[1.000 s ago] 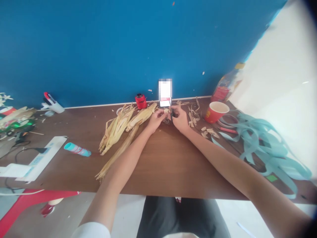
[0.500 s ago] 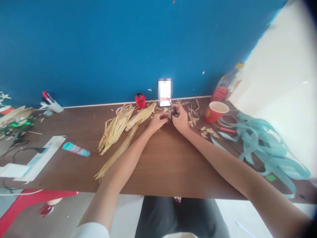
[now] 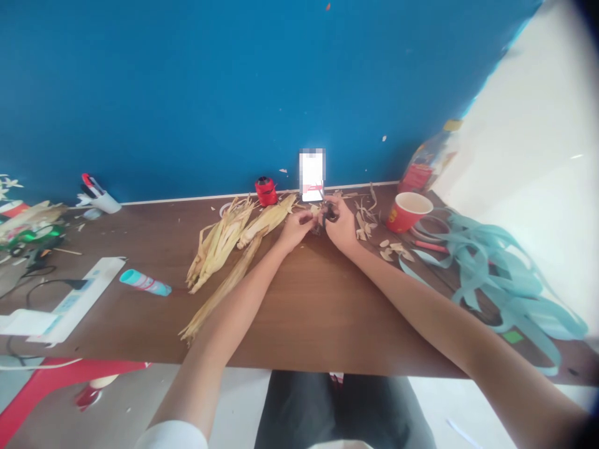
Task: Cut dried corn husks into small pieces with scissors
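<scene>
My left hand (image 3: 296, 229) is closed in a pinch on a small pale piece of corn husk (image 3: 315, 211). Dark-handled scissors (image 3: 330, 215) are in my right hand (image 3: 342, 224), fingers wrapped round the handles; their blades are hard to make out. Both hands are close together over the back of the table, just in front of a lit phone (image 3: 312, 178) propped against the wall. Left of my hands lie dried corn husks (image 3: 222, 243). Cut husk scraps (image 3: 365, 221) are scattered by my right hand, and several petal-like pieces (image 3: 395, 250) lie nearer me.
A red paper cup (image 3: 408, 213) and tangled pale-blue ribbon (image 3: 496, 268) are on the right, with a bottle (image 3: 425, 162) behind. A red object (image 3: 266, 191) stands by the wall. Leftward are a blue tube (image 3: 146, 282), a power strip (image 3: 79, 299) and a pen holder (image 3: 107, 201).
My hands stay nearly in place, with slight finger movement. The pale husk piece between them shows more plainly now. The view has shifted very slightly.
</scene>
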{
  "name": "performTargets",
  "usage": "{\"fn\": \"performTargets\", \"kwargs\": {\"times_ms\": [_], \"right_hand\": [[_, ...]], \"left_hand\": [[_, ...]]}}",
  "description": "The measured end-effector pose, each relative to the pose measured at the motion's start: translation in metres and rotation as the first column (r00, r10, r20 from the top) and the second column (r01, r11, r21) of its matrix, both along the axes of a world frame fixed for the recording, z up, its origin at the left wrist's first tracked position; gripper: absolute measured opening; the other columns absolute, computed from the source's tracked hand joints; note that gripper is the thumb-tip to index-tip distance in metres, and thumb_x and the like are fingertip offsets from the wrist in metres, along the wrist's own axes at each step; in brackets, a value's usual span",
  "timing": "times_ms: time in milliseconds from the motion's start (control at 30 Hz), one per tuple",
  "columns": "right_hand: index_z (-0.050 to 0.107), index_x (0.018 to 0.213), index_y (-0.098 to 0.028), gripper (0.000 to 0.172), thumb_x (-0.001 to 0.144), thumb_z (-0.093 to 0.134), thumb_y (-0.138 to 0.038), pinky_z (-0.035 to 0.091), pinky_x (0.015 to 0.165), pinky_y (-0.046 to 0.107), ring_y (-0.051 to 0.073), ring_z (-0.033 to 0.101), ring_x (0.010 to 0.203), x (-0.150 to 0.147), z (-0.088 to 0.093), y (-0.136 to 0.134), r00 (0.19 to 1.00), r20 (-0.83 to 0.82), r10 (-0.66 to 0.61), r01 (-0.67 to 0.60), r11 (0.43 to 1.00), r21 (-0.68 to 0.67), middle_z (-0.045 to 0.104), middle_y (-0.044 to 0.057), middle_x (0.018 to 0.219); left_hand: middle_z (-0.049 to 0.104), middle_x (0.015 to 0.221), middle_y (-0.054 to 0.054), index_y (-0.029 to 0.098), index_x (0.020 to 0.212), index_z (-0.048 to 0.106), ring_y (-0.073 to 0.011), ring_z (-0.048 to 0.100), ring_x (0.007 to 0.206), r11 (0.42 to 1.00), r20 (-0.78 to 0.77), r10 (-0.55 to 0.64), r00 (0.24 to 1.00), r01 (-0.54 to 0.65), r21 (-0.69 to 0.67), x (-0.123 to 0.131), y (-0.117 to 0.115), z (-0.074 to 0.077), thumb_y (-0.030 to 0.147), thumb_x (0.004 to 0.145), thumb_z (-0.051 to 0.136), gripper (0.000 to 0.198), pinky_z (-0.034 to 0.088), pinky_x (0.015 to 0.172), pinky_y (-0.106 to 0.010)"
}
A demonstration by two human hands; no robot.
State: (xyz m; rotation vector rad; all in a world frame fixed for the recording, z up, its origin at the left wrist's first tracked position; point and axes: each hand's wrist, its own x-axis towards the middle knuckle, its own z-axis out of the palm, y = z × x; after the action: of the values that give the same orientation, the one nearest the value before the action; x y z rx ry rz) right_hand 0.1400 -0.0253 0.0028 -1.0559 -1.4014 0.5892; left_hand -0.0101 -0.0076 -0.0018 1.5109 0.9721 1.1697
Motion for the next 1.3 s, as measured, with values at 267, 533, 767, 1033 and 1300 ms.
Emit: {"fn": "performTargets", "kwargs": {"times_ms": [267,533,767,1033,1300], "right_hand": [[0.072,0.099,-0.018,0.032,0.070,0.062,-0.028,0.048,0.066,0.030,0.018,0.060,0.070,0.000,-0.004,0.005,0.984,0.157,0.089,-0.069,0.989,-0.130,0.068,0.001,0.075],[0.075,0.093,-0.023,0.027,0.069,0.063,-0.024,0.042,0.062,0.028,0.018,0.059,0.066,-0.003,0.008,-0.006,0.915,0.400,0.062,-0.005,0.990,-0.140,0.069,-0.001,0.072],[0.076,0.096,-0.025,0.029,0.070,0.064,-0.025,0.045,0.066,0.031,0.022,0.063,0.073,-0.002,0.003,-0.003,0.904,0.423,0.064,-0.010,0.992,-0.129,0.071,0.000,0.077],[0.076,0.096,-0.025,0.028,0.071,0.062,-0.022,0.044,0.063,0.030,0.021,0.063,0.071,-0.002,0.002,-0.003,0.879,0.474,0.045,0.008,0.994,-0.110,0.072,0.000,0.077],[0.076,0.096,-0.025,0.031,0.071,0.059,-0.018,0.045,0.070,0.028,0.022,0.066,0.081,-0.001,0.002,-0.003,0.868,0.493,0.059,0.007,0.991,-0.131,0.075,0.000,0.087]], "left_hand": [[0.063,0.073,-0.001,0.016,0.078,0.065,-0.0085,0.054,0.063,0.982,0.293,0.148,0.944,-0.105,-0.157,-0.005,0.007,0.003,0.039,0.072,0.075,0.027,0.046,0.065,-0.024],[0.062,0.076,0.001,0.017,0.082,0.061,-0.0067,0.054,0.064,0.980,0.446,0.174,0.878,-0.111,-0.162,-0.009,0.011,-0.002,0.042,0.068,0.080,0.034,0.046,0.065,-0.022],[0.061,0.074,0.003,0.016,0.079,0.059,-0.0041,0.053,0.062,0.977,0.503,0.171,0.847,-0.079,-0.198,-0.008,0.012,-0.002,0.038,0.062,0.085,0.038,0.045,0.063,-0.019],[0.062,0.074,0.002,0.016,0.080,0.059,-0.0048,0.055,0.065,0.972,0.495,0.178,0.850,-0.073,-0.224,-0.011,0.013,-0.001,0.035,0.067,0.082,0.033,0.046,0.069,-0.021],[0.062,0.072,0.002,0.013,0.076,0.062,-0.0045,0.053,0.063,0.961,0.566,0.214,0.796,-0.068,-0.268,-0.009,0.010,0.003,0.025,0.067,0.083,0.025,0.043,0.065,-0.020]]}}
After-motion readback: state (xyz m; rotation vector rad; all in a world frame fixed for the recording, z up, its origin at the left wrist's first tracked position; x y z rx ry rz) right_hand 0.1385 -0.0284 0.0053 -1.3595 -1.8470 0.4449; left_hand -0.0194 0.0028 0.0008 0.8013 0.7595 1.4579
